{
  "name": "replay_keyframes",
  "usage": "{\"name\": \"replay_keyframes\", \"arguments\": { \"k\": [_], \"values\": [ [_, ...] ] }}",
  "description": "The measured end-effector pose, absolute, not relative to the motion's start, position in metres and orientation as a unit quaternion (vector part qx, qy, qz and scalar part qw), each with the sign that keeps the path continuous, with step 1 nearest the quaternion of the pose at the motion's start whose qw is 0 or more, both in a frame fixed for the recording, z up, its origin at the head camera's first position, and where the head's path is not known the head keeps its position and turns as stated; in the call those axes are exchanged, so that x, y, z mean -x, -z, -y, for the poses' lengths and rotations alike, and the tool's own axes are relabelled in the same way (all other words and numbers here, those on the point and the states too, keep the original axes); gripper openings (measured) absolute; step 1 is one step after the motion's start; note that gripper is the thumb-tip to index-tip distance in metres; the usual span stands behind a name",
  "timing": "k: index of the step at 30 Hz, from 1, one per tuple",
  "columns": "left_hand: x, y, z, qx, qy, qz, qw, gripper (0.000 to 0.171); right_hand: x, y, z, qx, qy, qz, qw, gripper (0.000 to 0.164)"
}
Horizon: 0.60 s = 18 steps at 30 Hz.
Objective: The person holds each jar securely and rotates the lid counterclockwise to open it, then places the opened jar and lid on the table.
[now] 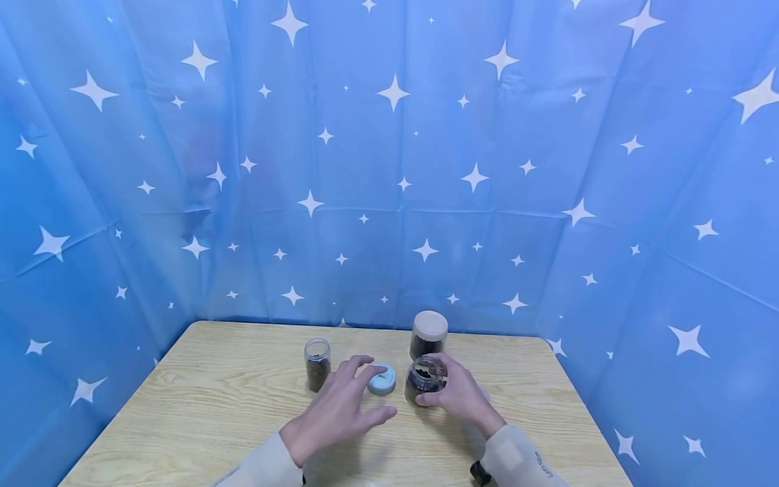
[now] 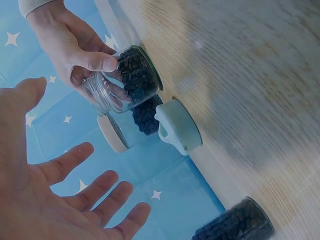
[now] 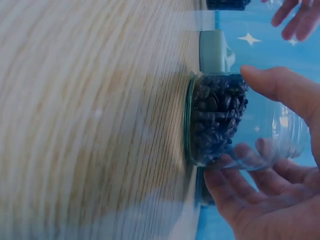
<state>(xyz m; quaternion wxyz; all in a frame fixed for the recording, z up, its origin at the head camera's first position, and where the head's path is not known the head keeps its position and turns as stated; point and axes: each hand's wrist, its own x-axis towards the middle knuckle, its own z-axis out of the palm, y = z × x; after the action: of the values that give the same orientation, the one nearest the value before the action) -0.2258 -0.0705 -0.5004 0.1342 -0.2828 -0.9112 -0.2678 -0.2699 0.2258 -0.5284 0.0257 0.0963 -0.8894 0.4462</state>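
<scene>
My right hand (image 1: 462, 399) curls round an uncovered glass jar (image 1: 421, 384), partly filled with dark, bean-like pieces; in the right wrist view the jar (image 3: 217, 112) has the thumb on one side and fingers on the other. Its base is at the tabletop. My left hand (image 1: 341, 409) hovers with spread fingers and nothing in its grasp, palm facing the jar in the left wrist view. Just beyond its fingertips lies a pale blue-green lid (image 1: 382, 380) with a raised handle, on the table between the hands.
A taller, narrow uncovered jar (image 1: 318, 365) with dark contents stands left of the lid. Behind the gripped jar is another jar (image 1: 429, 336) with a whitish lid. The wood-grain table (image 1: 243, 352) ends at a blue star-patterned curtain (image 1: 365, 169). A small black object (image 1: 480, 473) shows by the right sleeve.
</scene>
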Motion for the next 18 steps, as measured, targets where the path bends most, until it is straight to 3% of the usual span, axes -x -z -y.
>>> {"name": "replay_keyframes", "arguments": {
  "k": [18],
  "values": [
    [0.223, 0.489, 0.062, 0.295, 0.256, 0.907, 0.157, 0.073, 0.268, 0.529, -0.241, -0.142, -0.48, 0.865, -0.011, 0.098]
  ]
}}
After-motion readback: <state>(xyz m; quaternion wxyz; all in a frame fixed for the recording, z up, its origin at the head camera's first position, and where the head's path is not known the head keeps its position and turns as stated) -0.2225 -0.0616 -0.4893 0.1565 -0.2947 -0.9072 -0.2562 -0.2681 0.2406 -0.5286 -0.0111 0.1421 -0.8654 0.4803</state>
